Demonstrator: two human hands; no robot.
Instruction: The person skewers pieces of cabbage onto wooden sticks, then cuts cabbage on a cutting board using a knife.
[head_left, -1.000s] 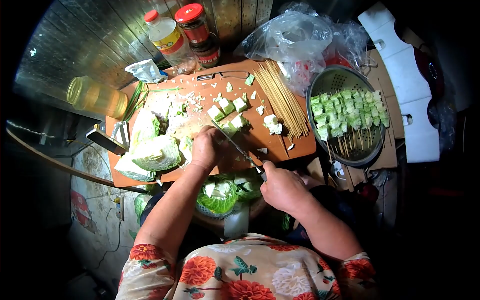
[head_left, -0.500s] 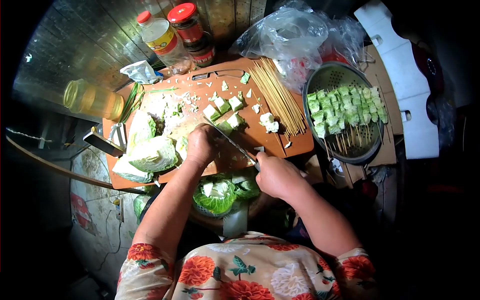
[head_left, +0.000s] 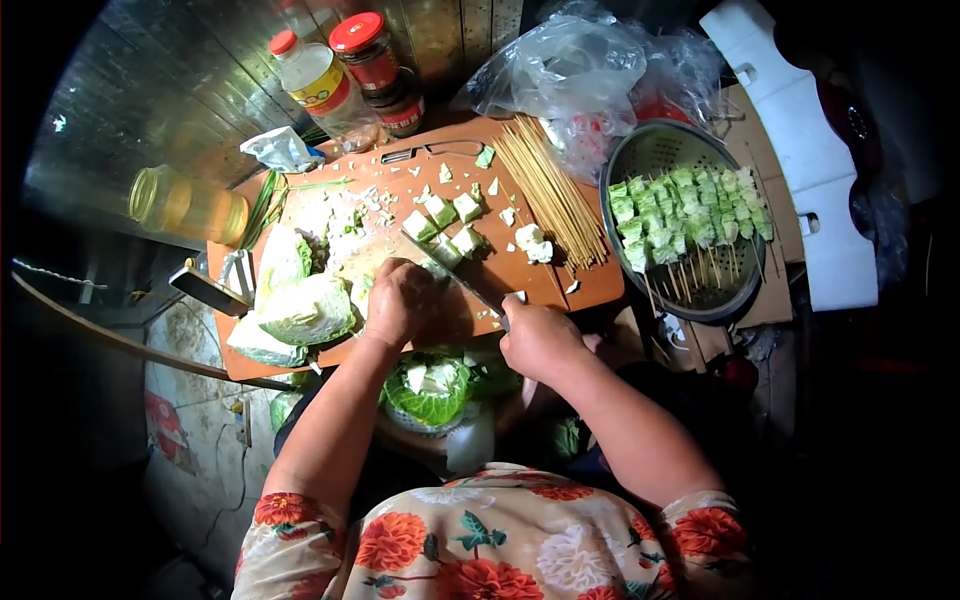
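Note:
My right hand is wrapped round the handle of a knife, whose blade slants up and left across the cutting board. Close to the near side of the blade, my left hand is closed with fingers curled down; whatever they hold is hidden. Several cut cabbage chunks lie just beyond the blade, one partly behind it. Larger cabbage wedges rest on the board to the left of my left hand. Below the board's near edge, cabbage leaves sit in a bowl.
Bamboo skewers lie on the board's right side. Beyond them, a colander holds skewered cabbage. Jars, a plastic bottle and a plastic bag stand along the back. A yellowish jar is at left.
My right hand and the knife have shifted slightly left. My left hand has moved slightly left and toward me, away from the blade. Shadow now covers the right-hand leaves below the board.

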